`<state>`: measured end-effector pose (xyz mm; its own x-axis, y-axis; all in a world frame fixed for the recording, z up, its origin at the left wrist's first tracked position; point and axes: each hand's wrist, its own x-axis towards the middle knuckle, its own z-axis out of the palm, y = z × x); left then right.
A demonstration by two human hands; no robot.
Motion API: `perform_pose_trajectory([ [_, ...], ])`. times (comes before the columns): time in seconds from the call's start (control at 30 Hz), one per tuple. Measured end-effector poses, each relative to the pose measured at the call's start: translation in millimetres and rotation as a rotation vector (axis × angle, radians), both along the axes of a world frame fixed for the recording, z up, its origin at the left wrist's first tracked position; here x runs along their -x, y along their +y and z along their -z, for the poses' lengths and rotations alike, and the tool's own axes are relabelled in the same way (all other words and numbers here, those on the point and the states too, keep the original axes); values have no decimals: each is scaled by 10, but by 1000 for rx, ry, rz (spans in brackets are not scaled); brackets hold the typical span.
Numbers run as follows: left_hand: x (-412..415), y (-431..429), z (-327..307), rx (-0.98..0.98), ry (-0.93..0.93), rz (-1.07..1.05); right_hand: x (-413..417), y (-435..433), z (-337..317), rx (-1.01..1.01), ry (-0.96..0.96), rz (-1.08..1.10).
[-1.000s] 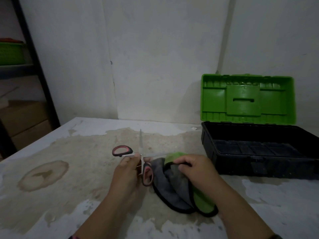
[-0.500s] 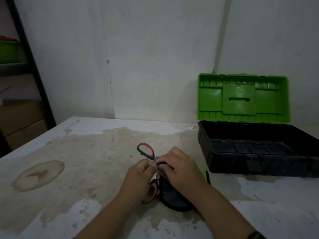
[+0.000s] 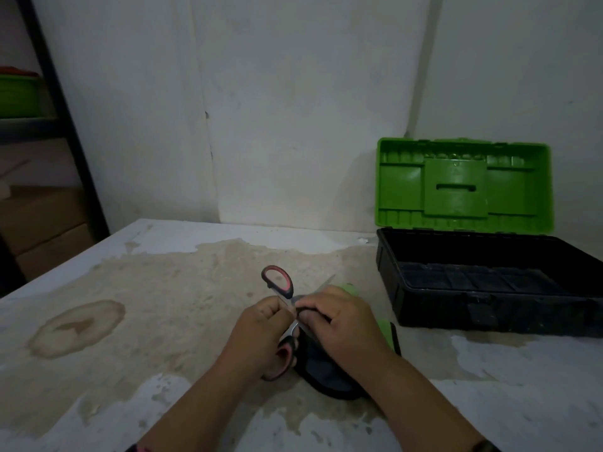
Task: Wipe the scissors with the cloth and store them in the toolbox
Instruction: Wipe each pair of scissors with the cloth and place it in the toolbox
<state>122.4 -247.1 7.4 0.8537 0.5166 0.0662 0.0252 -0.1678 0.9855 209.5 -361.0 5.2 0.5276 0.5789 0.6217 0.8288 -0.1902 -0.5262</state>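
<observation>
The scissors [image 3: 277, 282] have black and red handles and lie spread wide over the middle of the table. My left hand [image 3: 261, 327] pinches them near the pivot. One handle loop sticks up beyond my fingers, the other shows below my palm. My right hand [image 3: 339, 324] grips the grey and green cloth [image 3: 326, 376] and holds it against a blade beside the pivot. A blade tip pokes out past my right hand. The toolbox [image 3: 483, 291] stands open at the right, with a black base and a raised green lid.
The stained white table [image 3: 137, 305] meets a white wall at the back. A dark metal shelf post [image 3: 65, 119] with a green bin and cardboard boxes stands at the far left, beyond the table's edge.
The scissors have turned, so one handle loop now points up and away. My right hand moved the cloth from the right side onto the blade near the pivot. Both hands came together.
</observation>
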Motion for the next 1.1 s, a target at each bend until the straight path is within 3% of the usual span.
perform_pose_trajectory([
  [0.07, 10, 3, -5, 9, 1, 8, 18, -6, 10, 8, 13, -14],
  [0.27, 23, 22, -10, 56, 4, 75, -322, -206, -67, -195, 137, 405],
  [0.33, 16, 26, -31, 87, 6, 49, -316, -274, -82, -301, 141, 443],
  [0.4, 5, 34, -28, 67, 9, 23, -212, -252, -99, -335, 92, 341],
  [0.53, -17, 28, 24, 32, 15, -19, 32, -33, -7, -10, -43, 1],
  [0.7, 11, 31, 18, 42, 6, 18, -117, -23, 7, -58, 8, 124],
  [0.83, -3, 19, 31, -37, 21, -7, 2, 14, 55, 26, 45, -23],
  [1.0, 11, 7, 1, 68, 2, 35, -84, -21, 3, -89, 36, 110],
  [1.1, 3, 29, 14, 4, 6, -6, 92, 28, 31, -47, 27, 5],
])
